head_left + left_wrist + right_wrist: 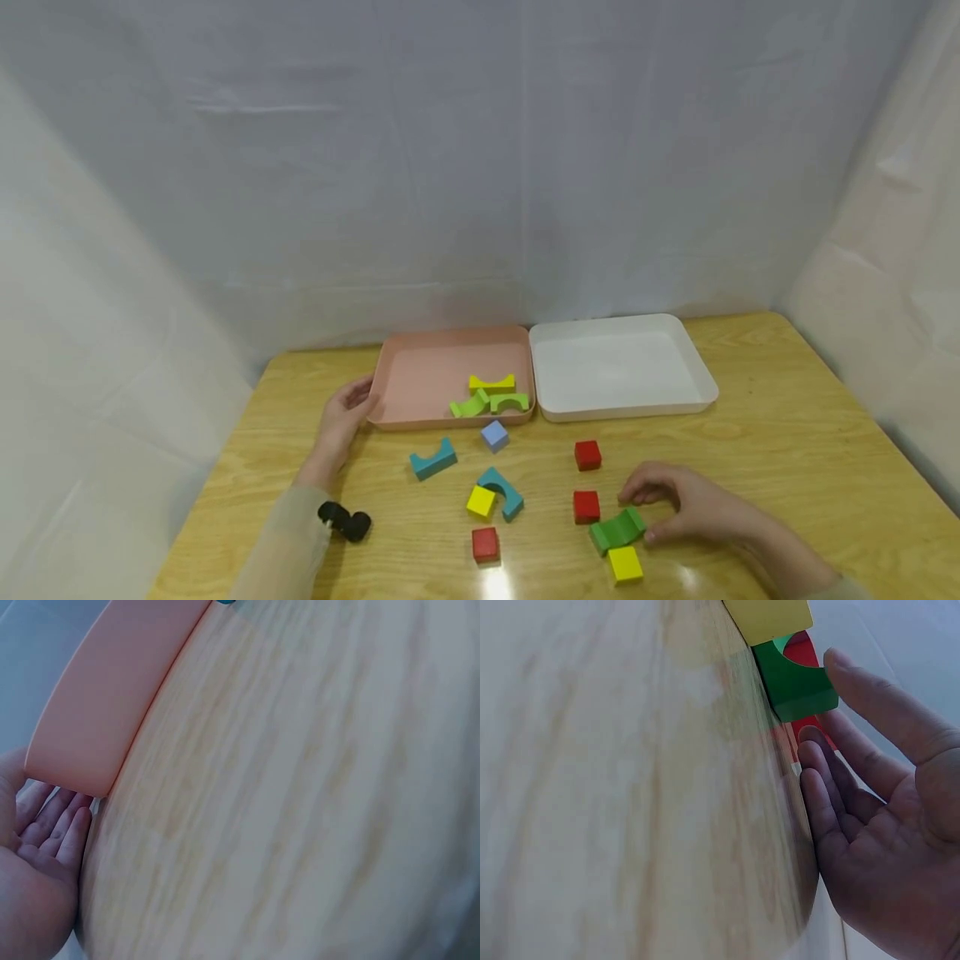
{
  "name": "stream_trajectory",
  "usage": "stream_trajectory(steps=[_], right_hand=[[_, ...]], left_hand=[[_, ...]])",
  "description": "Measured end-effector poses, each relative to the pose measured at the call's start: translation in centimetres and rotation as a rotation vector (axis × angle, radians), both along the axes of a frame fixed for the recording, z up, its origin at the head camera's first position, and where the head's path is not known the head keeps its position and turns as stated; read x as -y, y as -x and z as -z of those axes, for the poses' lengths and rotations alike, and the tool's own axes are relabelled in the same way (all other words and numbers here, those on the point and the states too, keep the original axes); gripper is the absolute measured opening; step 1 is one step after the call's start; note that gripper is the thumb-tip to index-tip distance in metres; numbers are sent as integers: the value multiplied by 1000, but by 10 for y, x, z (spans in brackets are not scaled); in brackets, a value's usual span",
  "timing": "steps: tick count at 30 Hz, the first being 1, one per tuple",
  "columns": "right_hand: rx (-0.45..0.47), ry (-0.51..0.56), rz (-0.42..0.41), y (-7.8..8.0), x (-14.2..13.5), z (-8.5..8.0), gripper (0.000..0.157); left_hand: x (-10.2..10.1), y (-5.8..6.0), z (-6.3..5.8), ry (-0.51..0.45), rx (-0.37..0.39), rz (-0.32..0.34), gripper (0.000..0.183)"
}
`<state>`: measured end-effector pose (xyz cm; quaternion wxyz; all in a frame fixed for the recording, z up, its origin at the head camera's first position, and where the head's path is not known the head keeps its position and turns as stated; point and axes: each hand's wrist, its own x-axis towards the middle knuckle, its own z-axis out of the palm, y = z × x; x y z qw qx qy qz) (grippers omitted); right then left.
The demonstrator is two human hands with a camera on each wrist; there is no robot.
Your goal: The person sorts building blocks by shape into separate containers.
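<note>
My left hand [343, 423] holds the left side of the pink tray [420, 354], thumb at the rim and fingers against the outer wall. In the left wrist view the tray's corner lies between thumb and fingers. At the front right, my right hand [693, 504] has its thumb and fingers spread around the right end of a green arch block [618, 531]. The thumb tip is right at the block's end in the right wrist view. A red cube [587, 507] sits behind this block and a yellow cube [626, 565] in front of it.
Inside the pink tray lie a yellow arch block [492, 385] and two light green arch blocks [510, 403]. Beside it stands a white tray [618, 367]. Blue arch blocks [433, 459], a lilac cube [495, 437], and other red and yellow cubes [481, 502] are scattered in front.
</note>
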<state>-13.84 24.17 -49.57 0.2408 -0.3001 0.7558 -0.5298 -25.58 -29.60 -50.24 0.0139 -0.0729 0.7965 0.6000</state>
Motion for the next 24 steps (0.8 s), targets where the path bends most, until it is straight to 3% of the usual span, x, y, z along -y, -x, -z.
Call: stream_trajectory(steps=[24], right_hand=[[-37,42,4,-1,2,3,31]], left_hand=[[-1,-2,-4,7,-8,10,52]])
